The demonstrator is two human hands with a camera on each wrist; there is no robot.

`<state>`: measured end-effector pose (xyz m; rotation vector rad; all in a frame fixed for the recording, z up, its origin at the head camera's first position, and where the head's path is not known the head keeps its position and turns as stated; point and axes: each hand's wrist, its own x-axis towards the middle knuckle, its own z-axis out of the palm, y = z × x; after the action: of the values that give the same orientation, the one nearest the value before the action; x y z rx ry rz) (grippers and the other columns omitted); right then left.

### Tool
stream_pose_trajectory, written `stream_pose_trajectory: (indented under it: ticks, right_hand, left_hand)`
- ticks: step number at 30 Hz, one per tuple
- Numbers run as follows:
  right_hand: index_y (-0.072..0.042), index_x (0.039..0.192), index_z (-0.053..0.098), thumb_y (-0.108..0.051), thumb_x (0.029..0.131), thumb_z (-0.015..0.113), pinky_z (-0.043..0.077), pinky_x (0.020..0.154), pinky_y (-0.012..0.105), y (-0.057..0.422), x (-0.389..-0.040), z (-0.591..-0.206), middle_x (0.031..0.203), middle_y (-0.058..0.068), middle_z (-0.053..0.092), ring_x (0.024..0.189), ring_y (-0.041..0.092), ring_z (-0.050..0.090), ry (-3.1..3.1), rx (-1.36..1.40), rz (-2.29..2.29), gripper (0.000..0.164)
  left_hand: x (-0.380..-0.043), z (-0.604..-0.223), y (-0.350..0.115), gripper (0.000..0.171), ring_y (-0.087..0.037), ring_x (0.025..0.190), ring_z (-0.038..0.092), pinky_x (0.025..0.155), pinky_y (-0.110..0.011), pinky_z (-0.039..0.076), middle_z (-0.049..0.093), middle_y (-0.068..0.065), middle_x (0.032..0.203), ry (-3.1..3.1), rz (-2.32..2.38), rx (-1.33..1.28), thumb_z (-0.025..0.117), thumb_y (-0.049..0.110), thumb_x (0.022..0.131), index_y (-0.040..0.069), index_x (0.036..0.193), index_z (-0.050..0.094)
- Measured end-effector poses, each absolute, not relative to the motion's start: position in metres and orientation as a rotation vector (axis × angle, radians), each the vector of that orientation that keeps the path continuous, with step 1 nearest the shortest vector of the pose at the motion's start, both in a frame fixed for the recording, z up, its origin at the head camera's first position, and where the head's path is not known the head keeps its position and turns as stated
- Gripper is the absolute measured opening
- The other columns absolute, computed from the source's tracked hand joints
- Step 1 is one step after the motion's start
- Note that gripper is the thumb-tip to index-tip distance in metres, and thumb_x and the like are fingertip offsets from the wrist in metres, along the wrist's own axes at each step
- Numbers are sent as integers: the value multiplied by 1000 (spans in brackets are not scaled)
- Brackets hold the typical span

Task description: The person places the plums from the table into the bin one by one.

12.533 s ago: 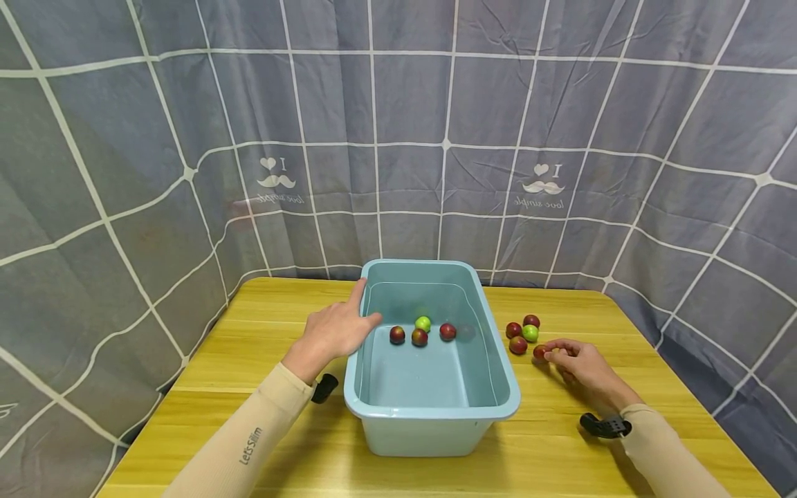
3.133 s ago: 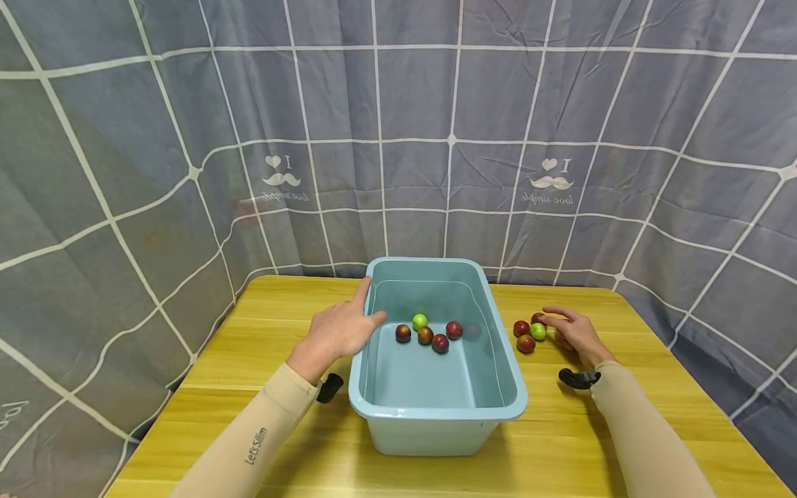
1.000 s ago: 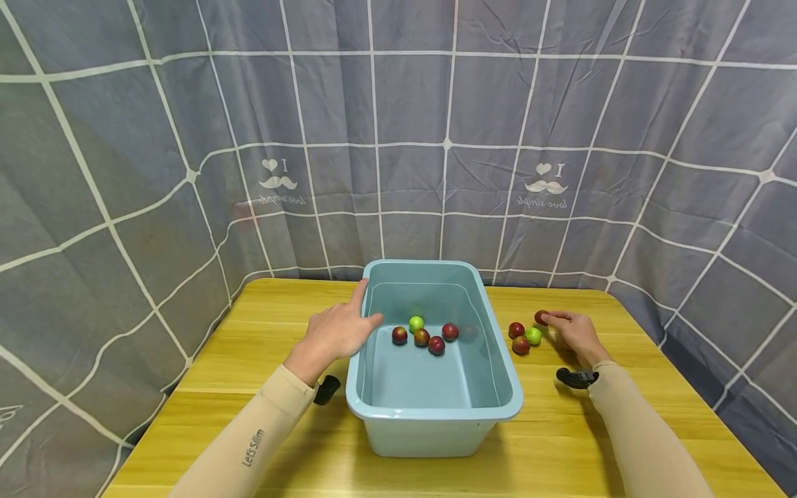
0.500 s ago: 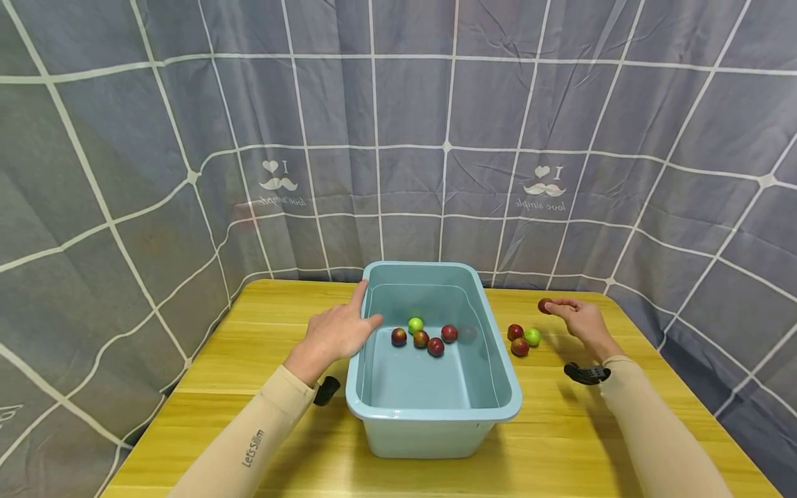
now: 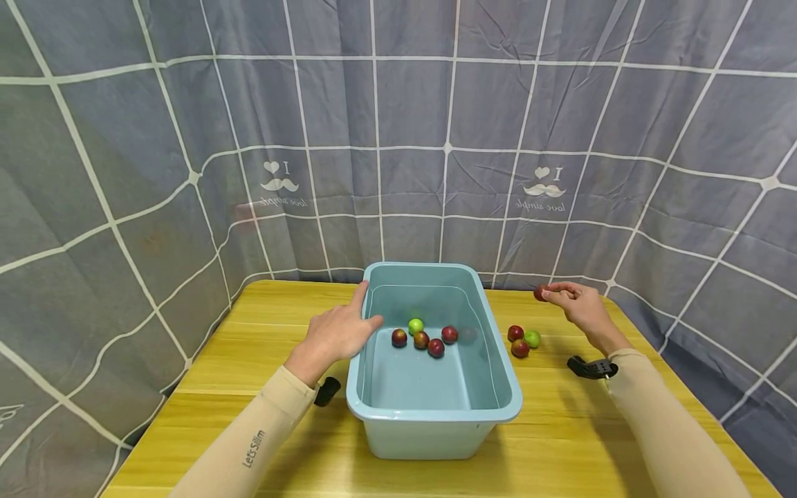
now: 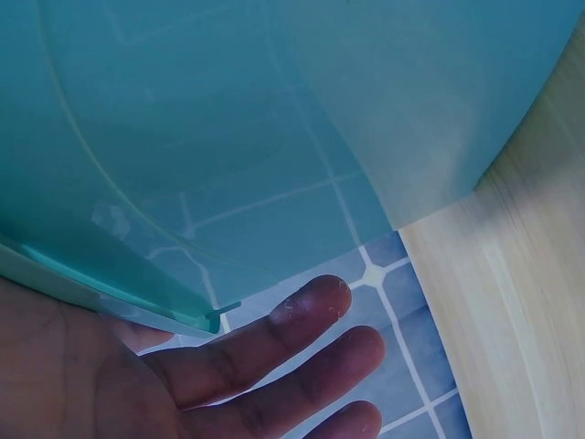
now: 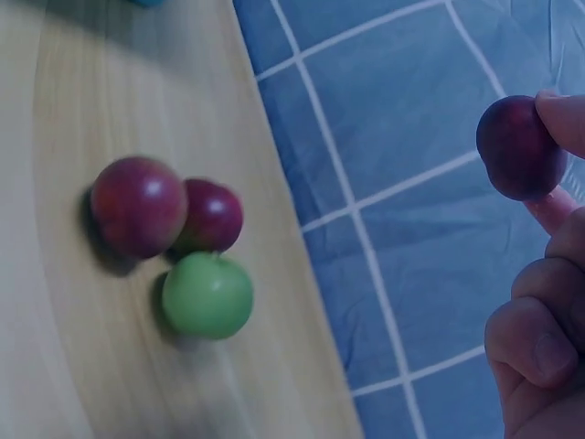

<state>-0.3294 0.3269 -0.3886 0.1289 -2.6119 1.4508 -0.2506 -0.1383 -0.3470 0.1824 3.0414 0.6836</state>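
Note:
In the head view my right hand pinches a dark red plum between thumb and fingertips, raised above the table's far right part. The right wrist view shows this plum against the curtain. Below the hand, two red plums and a green, plum-sized fruit lie close together on the table. My left hand rests on the left rim of a light blue plastic basin, thumb over the inner side. Its other fingers extend outside the wall. Several red plums and one green fruit lie on the basin's floor.
The basin stands mid-table on a yellow wood-grain table. A grey curtain with white grid lines hangs behind the table and along both sides. The loose fruit lies just right of the basin's right wall.
My right hand has taken a red plum from the group beside the basin and lifted it up and away. Earlier, another red plum joined those in the basin. The left hand stays on the rim.

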Motion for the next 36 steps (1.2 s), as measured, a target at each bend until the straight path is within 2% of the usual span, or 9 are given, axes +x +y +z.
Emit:
stream_pose_trajectory:
  ticks: [11,22,33,36]
  right_hand:
    - [-2,120,65,-44,96,66,33,50,34,308,-320,-359,59,-6,33,48,17,33,-2620,311,1385,48]
    - [-5,122,65,-42,96,67,34,53,33,286,-314,-330,63,-5,34,51,14,33,-2643,418,1351,46]
    - [-12,116,70,-43,94,70,35,57,32,259,-310,-307,63,-1,34,53,18,33,-2706,558,1174,38]
    - [-13,115,71,-42,94,69,33,53,32,253,-309,-303,62,-1,34,51,18,32,-2709,612,1135,36]
  left_hand:
    - [-250,-347,-138,84,-22,71,60,56,-37,43,66,-5,90,3031,692,179,43,56,95,26,164,5]
    - [-250,-346,-139,84,-22,71,59,56,-37,43,64,-5,85,3032,694,173,44,56,95,26,164,5]
    - [-249,-346,-140,84,-21,69,59,56,-37,43,63,-4,83,3034,700,179,43,56,95,26,164,6]
    - [-249,-346,-141,84,-21,70,60,56,-37,43,64,-4,85,3035,698,179,43,56,95,26,164,6]
